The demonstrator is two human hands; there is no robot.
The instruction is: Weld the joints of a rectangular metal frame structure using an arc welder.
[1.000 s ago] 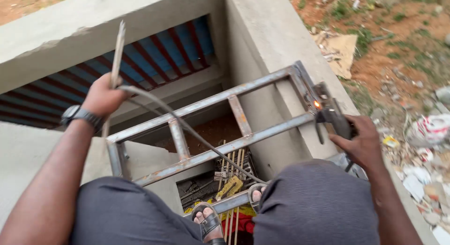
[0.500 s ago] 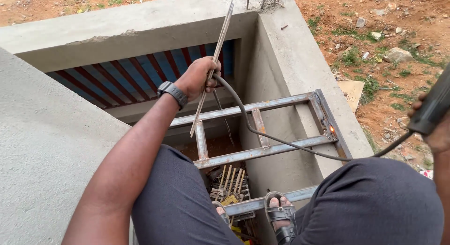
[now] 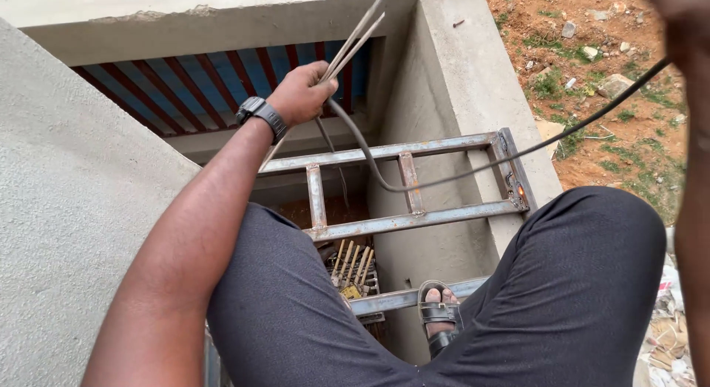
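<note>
My left hand (image 3: 299, 95), with a black watch (image 3: 260, 115) on the wrist, is closed around a bundle of thin welding rods (image 3: 355, 41) that point up and to the right. A black cable (image 3: 444, 181) passes by that hand, sags over the steel frame (image 3: 414, 220) and rises to my right hand (image 3: 680, 17). The right hand is blurred at the top right edge; the welding holder it grips is cut off by the frame. A small orange spot (image 3: 520, 189) glows at the frame's right corner.
I sit over a concrete shaft, with a grey wall (image 3: 66, 209) on the left. Below lie a box of rods (image 3: 353, 272), my sandalled foot (image 3: 440, 317) on a steel bar, and a blue and red ribbed sheet (image 3: 185, 83). Stony red ground (image 3: 606, 83) lies to the right.
My right hand has lifted the welding holder off the frame's right corner and up to the top right edge. The left hand with the rods has swung right, above the frame.
</note>
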